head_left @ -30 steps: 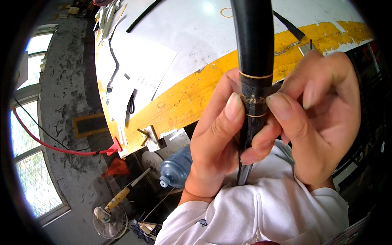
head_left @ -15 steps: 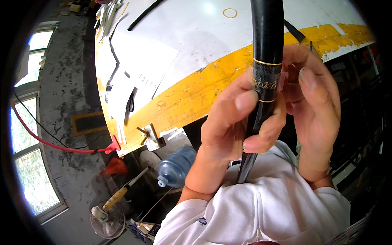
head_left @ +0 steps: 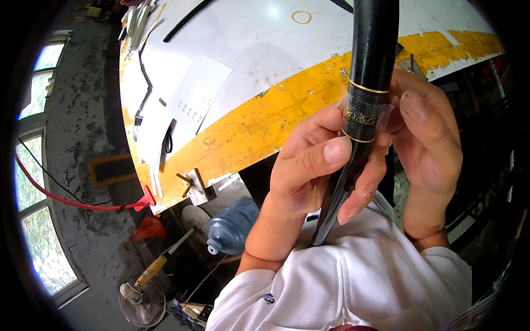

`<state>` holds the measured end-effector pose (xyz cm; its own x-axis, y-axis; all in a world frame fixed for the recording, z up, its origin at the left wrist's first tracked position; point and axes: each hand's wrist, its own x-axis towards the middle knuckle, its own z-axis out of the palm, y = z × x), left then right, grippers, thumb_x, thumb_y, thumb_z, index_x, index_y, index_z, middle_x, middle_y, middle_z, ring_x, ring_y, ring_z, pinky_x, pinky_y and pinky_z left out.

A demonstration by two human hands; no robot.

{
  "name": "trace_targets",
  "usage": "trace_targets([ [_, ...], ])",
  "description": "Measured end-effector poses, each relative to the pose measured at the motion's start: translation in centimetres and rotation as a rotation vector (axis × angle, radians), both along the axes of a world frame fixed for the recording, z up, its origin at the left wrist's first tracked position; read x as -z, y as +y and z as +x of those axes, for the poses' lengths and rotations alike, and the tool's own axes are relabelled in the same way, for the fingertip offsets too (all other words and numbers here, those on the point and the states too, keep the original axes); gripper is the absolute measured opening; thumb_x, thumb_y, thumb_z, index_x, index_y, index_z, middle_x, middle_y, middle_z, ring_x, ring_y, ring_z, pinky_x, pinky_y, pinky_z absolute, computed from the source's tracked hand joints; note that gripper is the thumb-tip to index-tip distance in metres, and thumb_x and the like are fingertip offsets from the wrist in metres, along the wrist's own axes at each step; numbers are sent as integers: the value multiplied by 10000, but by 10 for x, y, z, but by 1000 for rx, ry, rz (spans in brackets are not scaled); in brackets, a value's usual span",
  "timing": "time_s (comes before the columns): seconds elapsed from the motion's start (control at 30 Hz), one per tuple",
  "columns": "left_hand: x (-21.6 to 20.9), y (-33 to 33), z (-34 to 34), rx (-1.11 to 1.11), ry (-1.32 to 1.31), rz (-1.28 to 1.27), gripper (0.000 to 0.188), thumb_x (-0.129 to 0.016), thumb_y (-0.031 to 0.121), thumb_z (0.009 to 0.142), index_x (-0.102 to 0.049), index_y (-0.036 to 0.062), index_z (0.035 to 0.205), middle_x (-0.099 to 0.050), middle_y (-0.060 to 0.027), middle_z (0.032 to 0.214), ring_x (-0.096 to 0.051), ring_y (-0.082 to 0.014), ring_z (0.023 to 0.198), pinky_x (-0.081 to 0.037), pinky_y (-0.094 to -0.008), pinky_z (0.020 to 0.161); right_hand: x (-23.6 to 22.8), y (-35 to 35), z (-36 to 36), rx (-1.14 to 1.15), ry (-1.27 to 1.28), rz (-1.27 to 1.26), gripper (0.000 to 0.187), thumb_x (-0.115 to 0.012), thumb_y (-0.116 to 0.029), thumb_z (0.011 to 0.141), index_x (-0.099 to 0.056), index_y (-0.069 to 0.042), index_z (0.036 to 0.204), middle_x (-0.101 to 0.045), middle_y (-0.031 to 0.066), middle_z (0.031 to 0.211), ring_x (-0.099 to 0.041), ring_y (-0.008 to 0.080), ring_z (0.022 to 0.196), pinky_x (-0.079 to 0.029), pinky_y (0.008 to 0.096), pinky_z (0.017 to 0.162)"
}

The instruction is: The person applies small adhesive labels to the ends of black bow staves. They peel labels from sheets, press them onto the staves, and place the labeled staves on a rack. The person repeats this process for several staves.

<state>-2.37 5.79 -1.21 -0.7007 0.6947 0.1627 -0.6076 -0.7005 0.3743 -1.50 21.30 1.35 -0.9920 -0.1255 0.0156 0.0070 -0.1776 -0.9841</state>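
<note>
A glossy black rod (head_left: pixel 375 44) runs upright before me, tapering down toward my white shirt. Two thin gold rings edge its dark woven-pattern band (head_left: pixel 359 117), which bears gold lettering. A small piece of clear film (head_left: pixel 385 117) lies against this band and sticks out at its right side. My left hand (head_left: pixel 309 163) is closed round the rod below the band, thumb in front and fingers curling round behind. On the other side, my right hand (head_left: pixel 433 138) has its fingers curled against the rod beside the film. Its thumb is raised off the rod, and some fingertips are hidden.
A white table (head_left: pixel 259 49) with a worn yellow edge lies ahead, bearing paper sheets (head_left: pixel 201 88), a rubber-band-like ring (head_left: pixel 301 17) and black strips. A clamp (head_left: pixel 194 186) grips its near edge. Below stand a blue water jug (head_left: pixel 234 226) and a fan (head_left: pixel 142 300).
The rod has shifted slightly right and tilts more, with its lower end farther left. The left fingers have loosened a little from it. More of the clear film shows at the right side.
</note>
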Motion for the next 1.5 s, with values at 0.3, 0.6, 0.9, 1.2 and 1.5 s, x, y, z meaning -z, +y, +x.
trace_targets([
  [0.3, 0, -2, 6, -10, 44, -104, 396, -544, 246, 932, -433, -7, 1216, -550, -132, 680, -409, -100, 402, -339, -212, 403, -9, -3, 4, -6, -89, 40, 460, -651, -343, 773, -571, 26, 1037, -578, 47, 856, -545, 95, 753, -426, 225, 694],
  [0.6, -11, -5, 31, -411, 449, -905, 220, -572, 91, 936, -415, 15, 1071, -525, -54, 784, -448, -69, 643, -366, -213, 574, -11, -9, -13, -66, -93, 173, 391, -715, -251, 690, -500, -67, 959, -460, -24, 797, -422, 44, 676, -341, 204, 615],
  [0.9, -8, -6, 21, -164, 136, -319, 210, -509, 126, 978, -389, 9, 1104, -568, -96, 902, -412, -41, 533, -322, -163, 463, 5, 5, -20, -273, -154, -137, 431, -730, -297, 708, -483, -45, 956, -503, -19, 669, -464, 14, 488, -326, 145, 409],
  [1.2, 3, 2, 36, -653, 757, -1151, 256, -598, 82, 912, -414, -15, 1061, -555, -98, 841, -511, -136, 661, -396, -263, 575, 6, -13, -22, -7, 75, 275, 344, -689, -163, 725, -489, -45, 979, -378, -82, 616, -319, 3, 545, -246, 184, 520],
  [1.5, -13, -5, 16, -135, 136, -386, 221, -538, 176, 972, -439, 3, 1066, -557, -103, 804, -405, -61, 492, -312, -193, 426, 19, 8, -19, -225, 55, -180, 809, -784, -355, 752, -330, 57, 1280, -468, -53, 660, -446, -6, 487, -300, 134, 380],
])
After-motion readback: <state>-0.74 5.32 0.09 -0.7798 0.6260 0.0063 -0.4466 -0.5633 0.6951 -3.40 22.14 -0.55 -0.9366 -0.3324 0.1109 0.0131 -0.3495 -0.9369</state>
